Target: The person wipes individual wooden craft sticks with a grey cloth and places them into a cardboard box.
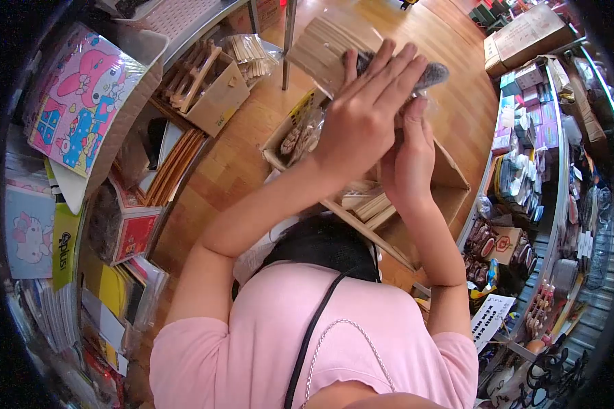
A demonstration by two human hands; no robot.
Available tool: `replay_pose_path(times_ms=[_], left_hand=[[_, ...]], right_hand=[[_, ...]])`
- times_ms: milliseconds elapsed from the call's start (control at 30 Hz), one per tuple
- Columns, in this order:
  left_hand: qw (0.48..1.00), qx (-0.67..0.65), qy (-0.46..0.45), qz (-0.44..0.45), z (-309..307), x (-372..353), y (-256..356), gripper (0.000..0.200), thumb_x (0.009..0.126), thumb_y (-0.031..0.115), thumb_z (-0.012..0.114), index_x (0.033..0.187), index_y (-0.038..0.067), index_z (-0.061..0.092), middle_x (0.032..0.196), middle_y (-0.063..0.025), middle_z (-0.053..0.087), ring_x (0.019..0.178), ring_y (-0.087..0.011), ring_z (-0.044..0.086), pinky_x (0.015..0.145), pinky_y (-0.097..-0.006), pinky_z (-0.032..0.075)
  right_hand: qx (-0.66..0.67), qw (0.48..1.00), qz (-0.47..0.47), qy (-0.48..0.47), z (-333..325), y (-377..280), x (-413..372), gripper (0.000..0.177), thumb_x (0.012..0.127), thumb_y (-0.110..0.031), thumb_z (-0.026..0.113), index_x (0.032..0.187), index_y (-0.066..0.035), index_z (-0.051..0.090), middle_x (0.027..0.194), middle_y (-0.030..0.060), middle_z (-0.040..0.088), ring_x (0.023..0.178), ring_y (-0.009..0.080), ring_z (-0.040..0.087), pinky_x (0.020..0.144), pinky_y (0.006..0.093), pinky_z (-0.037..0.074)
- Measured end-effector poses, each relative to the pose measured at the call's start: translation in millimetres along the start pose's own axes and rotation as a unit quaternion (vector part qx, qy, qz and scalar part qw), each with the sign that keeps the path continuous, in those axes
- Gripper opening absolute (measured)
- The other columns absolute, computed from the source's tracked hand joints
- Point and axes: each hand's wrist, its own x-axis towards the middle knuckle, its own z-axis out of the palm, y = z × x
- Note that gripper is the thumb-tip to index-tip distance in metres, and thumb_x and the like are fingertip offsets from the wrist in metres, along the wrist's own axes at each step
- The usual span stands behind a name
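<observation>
At the far left, a pink cartoon-rabbit sheet leans on stacked stationery. Next to it stands a small cardboard box with wooden sticks poking out of its top, and just past that lie clear packets of sticks on the wooden floor.

In the middle, the person's left hand is raised in front of the body. Its grip is closed over a grey speckled item, with the long fingers laid across the top so that only the item's right end shows. Behind the fingers is a flat packet of pale wooden strips, held up at the same height.

The right hand sits just below and to the right, its thumb pointing up to the item's lower edge. Its other fingers are hidden, so whether this grip is clenched cannot be told.

Below both hands, an open cardboard carton rests on the floor with wooden pieces inside. At the far right, shelves are crowded with small packaged goods.
</observation>
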Motion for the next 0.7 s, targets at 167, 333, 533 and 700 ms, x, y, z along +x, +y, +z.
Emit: replay_pose_path(times_ms=[167, 333, 533, 700], left_hand=[[0.998, 0.056, 0.034, -0.016, -20.6, 26.2, -31.2, 0.046, 0.079, 0.003, 0.05, 0.124, 0.007, 0.048, 0.125, -0.0115, 0.05, 0.12, -0.0282, 0.044, 0.102, -0.0507, 0.027], [0.963, -0.061, 0.013, -0.261, -35.0, 22.4, -78.4, 0.034, 0.086, 0.004, 0.048, 0.118, 0.01, 0.055, 0.12, -0.0129, 0.054, 0.112, -0.0241, 0.051, 0.096, -0.0363, 0.035], [0.989, -0.124, 0.045, -0.067, -19.6, 0.4, -13.7, 0.056, 0.075, -0.009, 0.044, 0.127, 0.011, 0.045, 0.128, -0.0086, 0.048, 0.124, -0.0256, 0.039, 0.104, -0.0406, 0.028], [0.995, 0.035, 0.074, -0.054, -3.7, 15.1, -19.6, 0.047, 0.077, -0.005, 0.046, 0.122, 0.009, 0.05, 0.122, -0.0095, 0.053, 0.12, -0.0259, 0.043, 0.101, -0.0335, 0.033]], right_hand=[[-0.092, 0.995, -0.032, -0.038, -11.3, 5.2, -10.1, 0.035, 0.093, -0.033, 0.043, 0.114, -0.005, 0.048, 0.098, 0.0016, 0.055, 0.087, 0.0105, 0.053, 0.075, 0.027, 0.044], [-0.327, 0.944, -0.043, -0.017, -23.9, -7.5, -4.5, 0.027, 0.094, -0.031, 0.044, 0.104, -0.008, 0.053, 0.086, -0.0019, 0.053, 0.074, 0.006, 0.05, 0.058, 0.023, 0.042], [-0.131, 0.989, -0.051, 0.041, -19.0, -14.8, 24.5, 0.025, 0.093, -0.029, 0.046, 0.106, -0.008, 0.052, 0.089, -0.0001, 0.058, 0.056, 0.0048, 0.047, 0.047, 0.0196, 0.037], [-0.084, 0.996, -0.025, -0.017, -6.7, -10.6, 9.1, 0.034, 0.094, -0.032, 0.042, 0.114, -0.006, 0.051, 0.077, -0.0036, 0.048, 0.063, 0.0061, 0.04, 0.055, 0.0211, 0.033]])
